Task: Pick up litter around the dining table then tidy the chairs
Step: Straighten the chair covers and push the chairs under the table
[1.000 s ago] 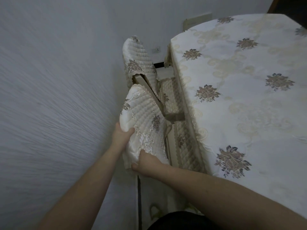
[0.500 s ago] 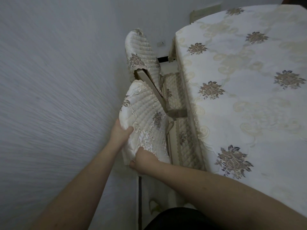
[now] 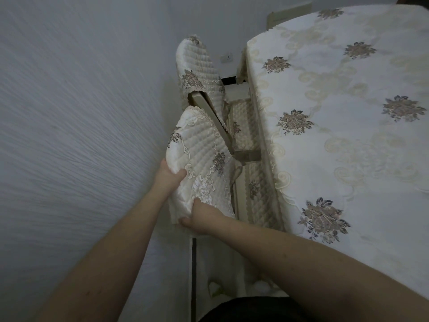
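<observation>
Two chairs with quilted cream floral covers stand in the narrow gap between the wall and the dining table (image 3: 348, 140). The near chair's backrest (image 3: 202, 154) is gripped by both hands. My left hand (image 3: 168, 176) holds its left edge, thumb over the front. My right hand (image 3: 199, 217) grips the lower edge of the backrest cover. Its seat (image 3: 255, 191) is tucked partly under the tablecloth. The far chair (image 3: 197, 70) stands just behind it, its backrest nearly touching the near one.
A textured grey-white wall (image 3: 81, 135) runs close along the left. A wall socket (image 3: 226, 58) sits at the far end. The cream floral tablecloth hangs over the table's left edge. A pale tiled floor (image 3: 222, 263) with a dark seam shows below my arms.
The view has shifted slightly, so chairs and table sit a little further right and up. Both hands keep the same hold on the near backrest.
</observation>
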A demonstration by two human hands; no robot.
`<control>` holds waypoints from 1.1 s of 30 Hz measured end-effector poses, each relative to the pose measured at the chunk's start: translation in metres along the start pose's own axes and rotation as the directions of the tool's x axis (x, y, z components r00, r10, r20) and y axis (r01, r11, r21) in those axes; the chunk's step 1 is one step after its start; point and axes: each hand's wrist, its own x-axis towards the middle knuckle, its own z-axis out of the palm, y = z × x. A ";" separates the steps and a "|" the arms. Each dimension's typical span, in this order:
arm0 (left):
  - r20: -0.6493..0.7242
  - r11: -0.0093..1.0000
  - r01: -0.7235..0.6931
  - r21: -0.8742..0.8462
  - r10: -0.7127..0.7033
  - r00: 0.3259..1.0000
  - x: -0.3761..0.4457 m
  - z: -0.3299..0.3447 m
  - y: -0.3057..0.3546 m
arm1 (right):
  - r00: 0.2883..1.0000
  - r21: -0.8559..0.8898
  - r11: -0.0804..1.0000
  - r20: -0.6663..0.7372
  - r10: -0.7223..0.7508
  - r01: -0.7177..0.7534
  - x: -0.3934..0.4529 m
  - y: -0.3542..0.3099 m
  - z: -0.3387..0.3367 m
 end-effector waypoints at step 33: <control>0.542 0.219 -0.935 0.280 0.767 0.343 -0.280 0.086 0.051 | 0.601 -0.115 0.843 -0.751 0.273 -0.526 -0.351 0.134 0.033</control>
